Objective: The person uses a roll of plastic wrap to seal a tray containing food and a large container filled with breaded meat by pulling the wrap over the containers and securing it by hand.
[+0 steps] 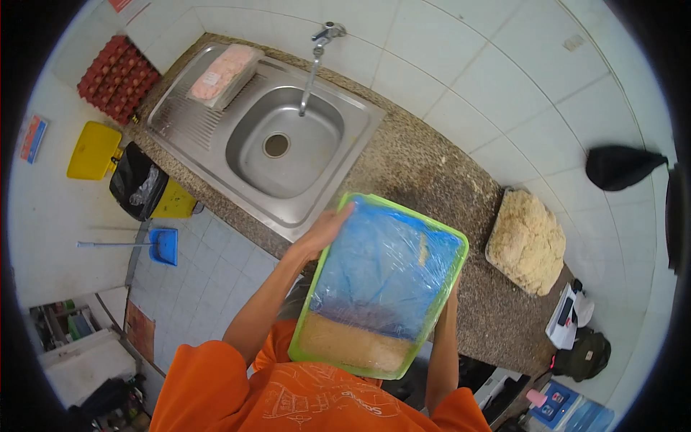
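Observation:
A lime-green plastic tray point(461, 252) is held in both hands before my chest, over the counter's front edge. Clear wrinkled film point(372, 254) stretches over it. Blue plastic shows through most of the film, and a tan, grainy-looking mass point(356, 343) fills the end nearest my body. My left hand point(327, 231) grips the tray's left side near the far corner, thumb on the rim. On the opposite side my right hand point(452, 291) supports the tray; its fingers are mostly hidden behind it.
Beyond the tray lies a steel sink point(286, 167) with a tap point(318, 48) and a wrapped pink package point(227, 75) on its drainboard. To the right, a pale crumbly mass point(526, 243) sits on the granite counter point(421, 162). Left are egg trays point(119, 78) and a yellow bin point(175, 200).

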### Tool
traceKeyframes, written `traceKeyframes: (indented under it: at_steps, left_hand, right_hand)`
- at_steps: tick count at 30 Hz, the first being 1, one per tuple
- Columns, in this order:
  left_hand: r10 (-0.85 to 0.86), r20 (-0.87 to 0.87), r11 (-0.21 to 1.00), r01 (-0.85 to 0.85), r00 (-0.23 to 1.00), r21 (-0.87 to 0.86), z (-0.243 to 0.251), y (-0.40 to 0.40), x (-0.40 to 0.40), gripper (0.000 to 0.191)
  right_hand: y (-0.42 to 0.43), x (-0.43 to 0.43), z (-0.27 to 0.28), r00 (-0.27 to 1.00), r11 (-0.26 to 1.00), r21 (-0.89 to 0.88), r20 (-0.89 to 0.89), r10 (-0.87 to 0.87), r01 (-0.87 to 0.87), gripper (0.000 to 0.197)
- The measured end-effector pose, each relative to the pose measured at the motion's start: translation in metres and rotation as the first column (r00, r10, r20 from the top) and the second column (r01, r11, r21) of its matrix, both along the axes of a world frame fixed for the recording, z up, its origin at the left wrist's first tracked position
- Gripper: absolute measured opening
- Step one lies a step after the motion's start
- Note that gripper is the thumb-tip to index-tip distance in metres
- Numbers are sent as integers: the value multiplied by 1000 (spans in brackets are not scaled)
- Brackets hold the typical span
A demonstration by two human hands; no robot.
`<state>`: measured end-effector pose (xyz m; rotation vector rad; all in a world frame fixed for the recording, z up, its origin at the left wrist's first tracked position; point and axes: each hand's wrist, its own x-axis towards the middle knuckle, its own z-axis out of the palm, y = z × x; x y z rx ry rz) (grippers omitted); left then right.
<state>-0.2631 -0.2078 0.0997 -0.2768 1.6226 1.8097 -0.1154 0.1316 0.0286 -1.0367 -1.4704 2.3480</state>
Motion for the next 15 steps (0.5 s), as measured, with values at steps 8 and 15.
traceKeyframes:
  at_steps: [8, 15]
  left_hand:
    - [-97, 33, 990, 92, 995, 109, 14, 15, -11, 71]
    - [-122, -27, 992, 123, 992, 26, -6, 11, -11, 83]
  right_hand:
    - [16, -53, -6, 1000, 998, 65, -4, 14, -14, 50]
    - [6, 8, -11, 999, 999, -32, 17, 33, -32, 50]
